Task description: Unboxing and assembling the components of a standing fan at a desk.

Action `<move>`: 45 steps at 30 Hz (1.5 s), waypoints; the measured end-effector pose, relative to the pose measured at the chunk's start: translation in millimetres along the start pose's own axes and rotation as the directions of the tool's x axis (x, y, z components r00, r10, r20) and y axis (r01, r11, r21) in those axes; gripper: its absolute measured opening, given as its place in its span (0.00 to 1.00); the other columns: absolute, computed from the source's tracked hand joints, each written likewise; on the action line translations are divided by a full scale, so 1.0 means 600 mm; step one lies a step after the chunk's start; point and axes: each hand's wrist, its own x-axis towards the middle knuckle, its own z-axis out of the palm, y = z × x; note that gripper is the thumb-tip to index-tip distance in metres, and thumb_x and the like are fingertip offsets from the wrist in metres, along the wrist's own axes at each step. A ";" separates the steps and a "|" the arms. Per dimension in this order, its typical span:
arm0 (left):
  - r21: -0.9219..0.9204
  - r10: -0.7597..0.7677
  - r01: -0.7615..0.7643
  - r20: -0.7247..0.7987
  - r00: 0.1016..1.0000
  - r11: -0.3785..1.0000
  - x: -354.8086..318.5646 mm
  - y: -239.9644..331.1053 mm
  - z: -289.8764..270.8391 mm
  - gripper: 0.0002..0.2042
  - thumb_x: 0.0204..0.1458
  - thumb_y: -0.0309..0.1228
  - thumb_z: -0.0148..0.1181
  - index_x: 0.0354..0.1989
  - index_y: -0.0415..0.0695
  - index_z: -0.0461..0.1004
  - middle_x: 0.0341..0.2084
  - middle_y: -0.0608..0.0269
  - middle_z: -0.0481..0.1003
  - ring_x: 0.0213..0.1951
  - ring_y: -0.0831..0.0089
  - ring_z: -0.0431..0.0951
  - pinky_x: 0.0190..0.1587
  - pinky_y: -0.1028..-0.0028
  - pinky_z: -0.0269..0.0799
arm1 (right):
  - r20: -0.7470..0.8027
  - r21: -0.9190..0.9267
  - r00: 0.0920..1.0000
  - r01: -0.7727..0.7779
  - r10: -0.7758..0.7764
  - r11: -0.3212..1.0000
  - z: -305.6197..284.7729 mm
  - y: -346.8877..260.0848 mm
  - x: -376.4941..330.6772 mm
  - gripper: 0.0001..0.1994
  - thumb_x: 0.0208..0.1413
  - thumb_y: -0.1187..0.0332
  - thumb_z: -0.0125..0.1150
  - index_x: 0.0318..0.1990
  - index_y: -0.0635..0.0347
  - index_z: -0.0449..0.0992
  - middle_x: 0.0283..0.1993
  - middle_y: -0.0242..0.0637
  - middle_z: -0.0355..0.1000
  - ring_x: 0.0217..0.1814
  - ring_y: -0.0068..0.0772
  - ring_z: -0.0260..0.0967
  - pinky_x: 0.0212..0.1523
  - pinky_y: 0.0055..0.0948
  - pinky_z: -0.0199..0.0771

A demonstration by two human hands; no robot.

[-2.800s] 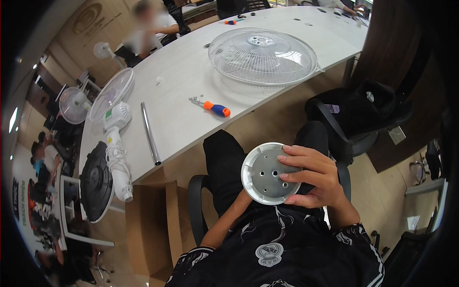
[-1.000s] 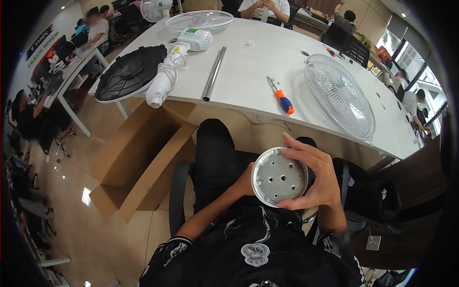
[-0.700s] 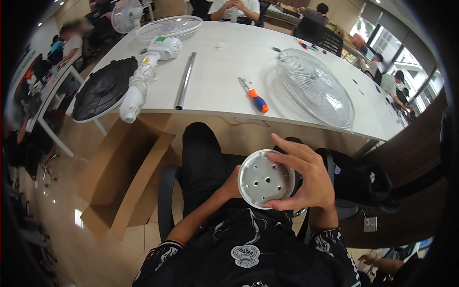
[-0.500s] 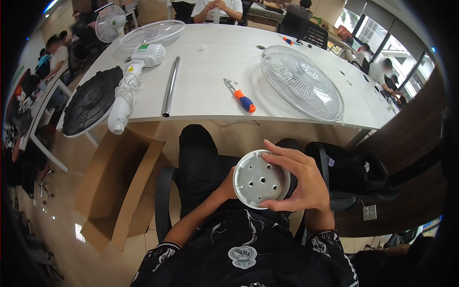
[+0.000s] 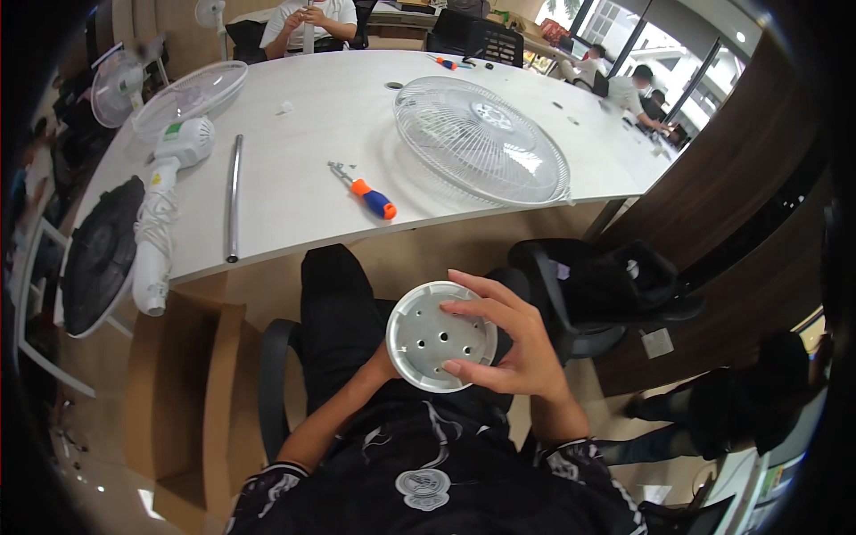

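In front of my lap is a round white part with a raised rim and a grey face pierced by several holes [image 5: 428, 321]. My left hand [image 5: 382, 364] holds it from behind at its left side, with the fingers hidden. Thumb and fingertips of my right hand [image 5: 508, 339] grip it from the right, pressing on the face inside the rim. On the table beyond lies a blue and orange screwdriver [image 5: 373, 198] with small screws near its tip. Further right is a round clear-white fan grille [image 5: 486, 138].
At left on the white table [image 5: 303, 178] lie a metal tube [image 5: 234, 201], a white fan motor with a coiled cord [image 5: 165, 196], a black round base [image 5: 100, 254] and another grille [image 5: 192, 94]. An open cardboard box [image 5: 178, 392] stands below; a chair [image 5: 597, 294] is at right.
The view has swung right, so the table things sit further left. My right fingertips have moved from the part's rim onto its face. The left hand still holds it.
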 end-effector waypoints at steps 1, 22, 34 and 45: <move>-0.011 0.001 -0.001 0.001 1.000 1.000 0.002 -0.003 0.001 0.22 0.36 0.30 0.75 0.41 0.38 0.76 0.35 0.55 0.80 0.37 0.66 0.82 0.40 0.70 0.76 | -0.034 0.012 0.999 -0.042 0.042 0.999 0.002 0.003 -0.001 0.30 0.36 0.63 0.78 0.50 0.63 0.77 0.60 0.55 0.68 0.57 0.49 0.72 0.56 0.37 0.71; -0.007 0.001 -0.001 0.000 1.000 1.000 -0.006 0.003 -0.033 0.28 0.33 0.31 0.76 0.47 0.40 0.74 0.39 0.55 0.80 0.41 0.66 0.82 0.47 0.69 0.75 | 0.144 -0.054 0.980 -0.127 0.134 0.990 0.000 0.015 0.081 0.37 0.23 0.63 0.84 0.48 0.66 0.78 0.52 0.51 0.75 0.55 0.44 0.75 0.56 0.36 0.73; 0.186 0.123 -0.067 -0.308 0.943 0.980 -0.055 0.054 -0.042 0.27 0.35 0.33 0.77 0.46 0.39 0.75 0.37 0.55 0.81 0.38 0.66 0.83 0.44 0.69 0.76 | 0.274 0.197 0.952 0.081 -0.135 0.977 0.026 0.044 0.130 0.29 0.35 0.62 0.79 0.46 0.69 0.77 0.51 0.48 0.76 0.53 0.37 0.75 0.54 0.33 0.72; 0.289 0.190 -0.051 -0.476 0.859 0.956 -0.106 0.096 -0.033 0.21 0.37 0.30 0.75 0.41 0.38 0.77 0.32 0.55 0.81 0.34 0.70 0.82 0.41 0.70 0.75 | 0.005 -0.032 0.981 -0.195 0.195 0.980 0.185 0.416 0.437 0.15 0.53 0.64 0.67 0.42 0.66 0.81 0.29 0.38 0.79 0.29 0.28 0.76 0.33 0.27 0.75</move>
